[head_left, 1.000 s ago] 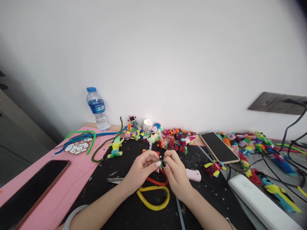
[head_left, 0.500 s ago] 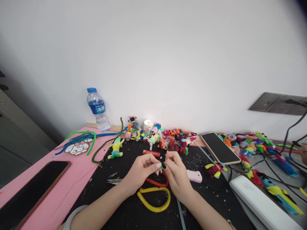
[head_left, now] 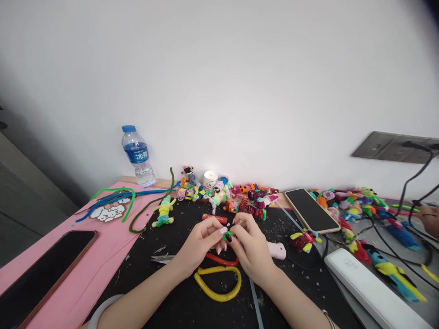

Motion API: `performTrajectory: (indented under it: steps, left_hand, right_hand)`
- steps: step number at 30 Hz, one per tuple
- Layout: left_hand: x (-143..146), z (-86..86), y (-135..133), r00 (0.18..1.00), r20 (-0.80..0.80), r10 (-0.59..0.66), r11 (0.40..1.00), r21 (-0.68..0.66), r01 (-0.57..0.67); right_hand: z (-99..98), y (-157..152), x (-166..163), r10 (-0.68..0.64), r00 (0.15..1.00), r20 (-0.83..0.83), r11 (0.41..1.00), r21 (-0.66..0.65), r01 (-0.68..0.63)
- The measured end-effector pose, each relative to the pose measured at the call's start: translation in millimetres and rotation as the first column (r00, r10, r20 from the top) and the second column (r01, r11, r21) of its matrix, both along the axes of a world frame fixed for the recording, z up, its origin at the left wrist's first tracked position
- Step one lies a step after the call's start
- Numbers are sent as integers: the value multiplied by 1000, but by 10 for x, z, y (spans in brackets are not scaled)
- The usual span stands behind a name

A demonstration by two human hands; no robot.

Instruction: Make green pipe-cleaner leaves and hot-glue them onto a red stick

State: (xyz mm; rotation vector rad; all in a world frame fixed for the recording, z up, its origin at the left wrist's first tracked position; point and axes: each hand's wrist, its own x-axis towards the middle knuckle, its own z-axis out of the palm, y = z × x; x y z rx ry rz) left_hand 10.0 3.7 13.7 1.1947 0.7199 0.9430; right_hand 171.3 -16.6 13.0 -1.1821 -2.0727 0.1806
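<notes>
Yellow scissor handle (head_left: pixel 219 298), lower ctr. Just beyond, mid-frame, L hand (head_left: pixel 204 242) + R hand (head_left: pixel 253 249), fingertips pinched on small green pc. (head_left: pixel 227 236) (chenille stem?), prob. both for fine control. Black mat (head_left: pixel 187 315) below, scraps (head_left: pixel 158 249) strewn; pink sheet (head_left: pixel 103 256), lower left. Pale wall (head_left: pixel 219 91) fills upper frame.

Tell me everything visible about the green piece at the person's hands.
The green piece is small and bright, with a curved outline; its material is too small to tell. It sits pinched at the fingertips between the left grip and right grip, touching both, over the black mat. Fingers hide much of it, so its full shape stays unclear.
</notes>
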Motion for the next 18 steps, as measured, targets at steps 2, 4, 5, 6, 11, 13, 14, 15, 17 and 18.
performTrajectory:
  steps: [2,4,5,6,11,13,14,15,17,18]
  left_hand:
    - [10,14,-14,999,-31,17,999,46,-15]
    - [20,20,-30,998,-50,34,996,81,-30]
    - [26,18,-39,997,-57,43,995,93,-37]
    - [31,14,-47,997,-64,52,994,105,-45]
    - [59,-7,-81,988,-106,109,985,148,-93]
    - [71,-2,-88,983,-124,132,981,157,-112]
    - [75,2,-90,981,-131,141,980,160,-119]
    - [79,5,-92,979,-138,147,979,163,-124]
    - [84,7,-94,977,-146,154,978,165,-129]
    - [85,5,-96,977,-146,155,978,165,-130]
  right_hand:
    - [-7,1,-9,7,1000,-12,1000,-14,-7]
    - [-10,1,-23,13,999,-30,1000,-23,-13]
    - [-11,0,-32,14,999,-38,1000,-24,-15]
    - [-12,-1,-42,13,999,-46,1000,-23,-14]
    - [-23,-13,-85,-1,997,-75,1000,11,2]
    - [-31,-18,-99,-6,996,-87,1000,27,9]
    - [-35,-20,-104,-7,996,-92,999,32,11]
    - [-39,-22,-109,-8,995,-97,999,37,11]
    - [-41,-24,-113,-9,995,-104,999,42,13]
    - [-41,-24,-113,-10,994,-107,999,41,14]
